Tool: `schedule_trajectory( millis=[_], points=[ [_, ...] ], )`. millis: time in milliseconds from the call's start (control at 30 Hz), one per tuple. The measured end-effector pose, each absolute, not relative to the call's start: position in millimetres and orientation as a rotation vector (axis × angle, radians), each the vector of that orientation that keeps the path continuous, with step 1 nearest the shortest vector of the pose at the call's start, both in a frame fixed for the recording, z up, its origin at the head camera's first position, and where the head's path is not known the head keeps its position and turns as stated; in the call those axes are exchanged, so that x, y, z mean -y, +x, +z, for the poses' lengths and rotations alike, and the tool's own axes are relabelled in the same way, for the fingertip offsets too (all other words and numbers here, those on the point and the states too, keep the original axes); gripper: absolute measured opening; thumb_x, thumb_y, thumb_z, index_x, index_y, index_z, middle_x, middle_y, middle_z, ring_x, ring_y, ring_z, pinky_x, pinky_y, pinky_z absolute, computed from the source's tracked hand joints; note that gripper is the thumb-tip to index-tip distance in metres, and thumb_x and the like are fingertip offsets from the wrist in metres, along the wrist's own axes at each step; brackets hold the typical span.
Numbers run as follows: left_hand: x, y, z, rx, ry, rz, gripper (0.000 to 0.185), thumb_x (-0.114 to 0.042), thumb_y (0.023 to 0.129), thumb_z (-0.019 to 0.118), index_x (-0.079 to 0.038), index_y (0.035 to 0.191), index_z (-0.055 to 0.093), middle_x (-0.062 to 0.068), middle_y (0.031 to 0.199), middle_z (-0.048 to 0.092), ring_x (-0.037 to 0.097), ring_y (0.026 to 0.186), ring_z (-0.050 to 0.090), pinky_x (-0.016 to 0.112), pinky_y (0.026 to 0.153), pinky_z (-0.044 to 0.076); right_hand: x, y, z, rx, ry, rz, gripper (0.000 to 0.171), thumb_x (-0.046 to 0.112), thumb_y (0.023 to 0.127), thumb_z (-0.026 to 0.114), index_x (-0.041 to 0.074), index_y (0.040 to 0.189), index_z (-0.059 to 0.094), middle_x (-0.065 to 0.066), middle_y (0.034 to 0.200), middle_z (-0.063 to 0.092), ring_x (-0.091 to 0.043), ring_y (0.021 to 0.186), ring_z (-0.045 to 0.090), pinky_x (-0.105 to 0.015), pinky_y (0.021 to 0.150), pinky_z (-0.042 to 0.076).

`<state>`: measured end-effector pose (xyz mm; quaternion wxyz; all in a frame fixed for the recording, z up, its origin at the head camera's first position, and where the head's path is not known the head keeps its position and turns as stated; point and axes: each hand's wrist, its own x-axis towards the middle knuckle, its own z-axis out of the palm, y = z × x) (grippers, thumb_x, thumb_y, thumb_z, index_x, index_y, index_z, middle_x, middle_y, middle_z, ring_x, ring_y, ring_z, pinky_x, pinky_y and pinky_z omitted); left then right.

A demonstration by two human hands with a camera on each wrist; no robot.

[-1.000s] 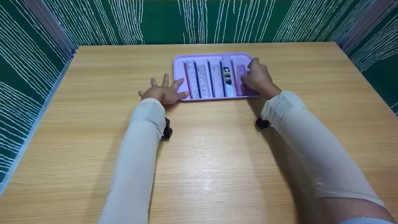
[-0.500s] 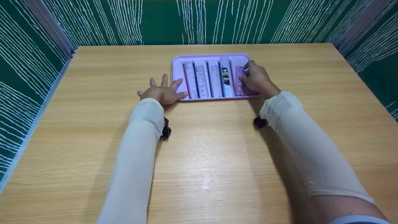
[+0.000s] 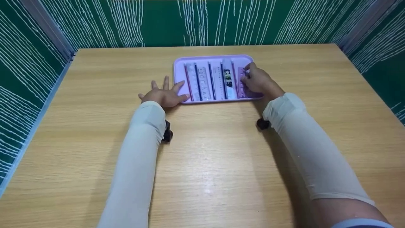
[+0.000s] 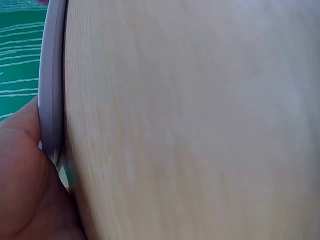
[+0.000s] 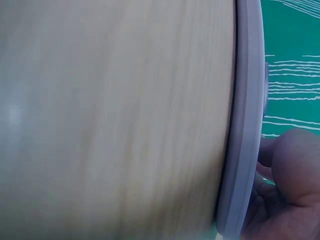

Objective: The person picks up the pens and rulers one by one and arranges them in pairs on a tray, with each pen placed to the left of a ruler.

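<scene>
A lilac tray point(image 3: 215, 57) lies at the far middle of the wooden table point(image 3: 205, 152). Side by side in it are several pens and rulers: a red pen point(image 3: 187, 82), a clear stencil ruler point(image 3: 204, 83), a white ruler with a dark picture point(image 3: 228, 80) and a purple ruler point(image 3: 244, 91). My left hand point(image 3: 164, 91) lies flat on the table with fingers spread, its thumb against the tray's near left corner. My right hand point(image 3: 250, 77) sits over the tray's right end, fingers curled onto the purple ruler. The wrist views show only the tray's rim point(image 4: 50, 90) point(image 5: 245, 125) close up.
Green walls with white streaks point(image 3: 158, 22) close in the table at the back and on both sides. A small black wrist camera point(image 3: 167, 134) hangs under each sleeve, just above the tabletop. Bare wood stretches from the tray to the near edge.
My right hand has shifted left from the tray's right rim onto the purple ruler, its fingers curling in. The left hand has stayed flat by the tray's corner.
</scene>
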<state>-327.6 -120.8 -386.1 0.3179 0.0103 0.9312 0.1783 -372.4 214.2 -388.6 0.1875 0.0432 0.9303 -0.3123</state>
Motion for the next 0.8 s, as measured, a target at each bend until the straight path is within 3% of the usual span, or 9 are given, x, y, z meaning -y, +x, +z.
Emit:
schedule_trajectory(
  millis=[467, 700, 800],
  points=[
    [116.8, -329.8, -390.0, -2.45, 0.031, 0.457, 0.076, -0.082, 0.092, 0.036, -0.063, 0.153, -0.005, -0.009, 0.167, -0.03, 0.042, 0.15, -0.034, 0.086, 0.104, -0.017, -219.0, -368.4, -389.9, -2.61, 0.131, -0.896, 0.052, 0.032, 0.112, 0.035, 0.02, 0.159, 0.018, -0.013, 0.144, 0.045, -0.027, 0.123, 0.05, -0.04, 0.1, 0.047],
    [117.0, -329.9, -388.1, -2.447, 0.046, 0.423, 0.076, -0.083, 0.092, 0.033, -0.063, 0.154, -0.006, -0.007, 0.168, -0.029, 0.044, 0.15, -0.033, 0.086, 0.105, -0.016, -232.0, -359.5, -387.5, -2.818, -0.007, -0.964, 0.047, 0.024, 0.112, 0.03, 0.004, 0.154, 0.027, -0.02, 0.131, 0.049, -0.028, 0.115, 0.05, -0.042, 0.099, 0.047],
    [120.6, -329.2, -384.9, -2.459, 0.074, 0.39, 0.075, -0.083, 0.093, 0.028, -0.06, 0.155, -0.006, -0.003, 0.169, -0.027, 0.047, 0.15, -0.031, 0.088, 0.105, -0.014, -238.5, -355.9, -381.6, -2.918, -0.023, -0.971, 0.046, 0.025, 0.111, 0.029, 0.005, 0.153, 0.03, -0.019, 0.128, 0.051, -0.028, 0.113, 0.052, -0.042, 0.096, 0.049]
  ],
)
